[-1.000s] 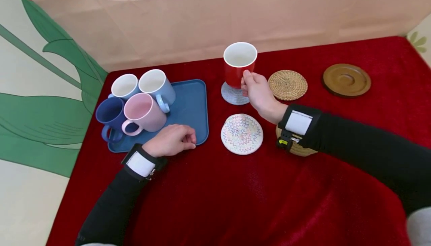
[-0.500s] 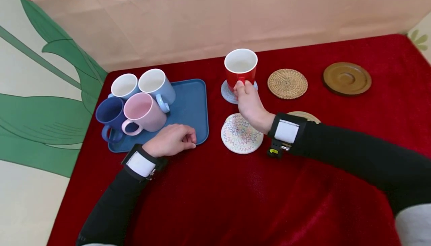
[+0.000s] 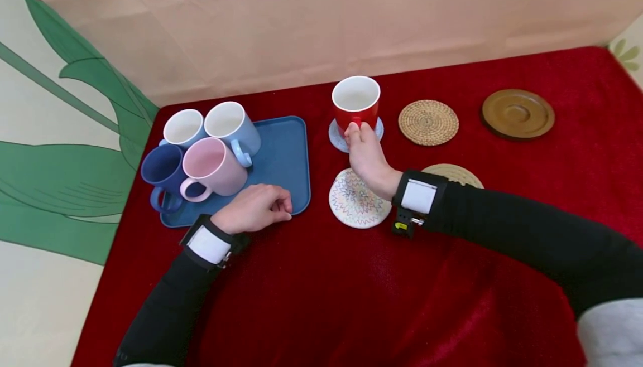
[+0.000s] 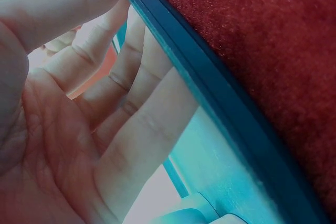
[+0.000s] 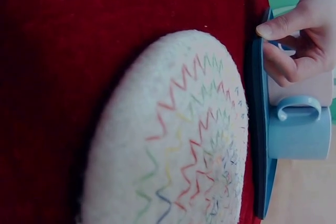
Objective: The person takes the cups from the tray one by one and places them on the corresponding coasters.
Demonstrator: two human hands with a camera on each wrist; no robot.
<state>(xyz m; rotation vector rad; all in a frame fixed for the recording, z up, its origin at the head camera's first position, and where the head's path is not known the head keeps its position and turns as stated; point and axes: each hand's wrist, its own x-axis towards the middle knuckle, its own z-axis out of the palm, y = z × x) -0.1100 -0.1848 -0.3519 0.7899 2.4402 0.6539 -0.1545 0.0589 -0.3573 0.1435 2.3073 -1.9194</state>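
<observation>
On the red cloth (image 3: 311,289), our right hand (image 3: 369,159) pinches the handle (image 3: 356,122) of the red mug (image 3: 368,115), which stands upright on the pale blue coaster (image 3: 337,140), while our left hand (image 3: 253,208), loosely curled, touches the near right corner of the tray (image 3: 286,160) bearing 4 mugs (image 3: 223,172)

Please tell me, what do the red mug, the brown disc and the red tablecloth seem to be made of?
Red mug: probably glazed ceramic, with smooth, even red outside and white inside.
Brown disc: likely varnished wood, given its brown tone and carved-looking rings; possibly plastic.
Tablecloth: velvety fabric, judging by its fuzzy pile.
</observation>
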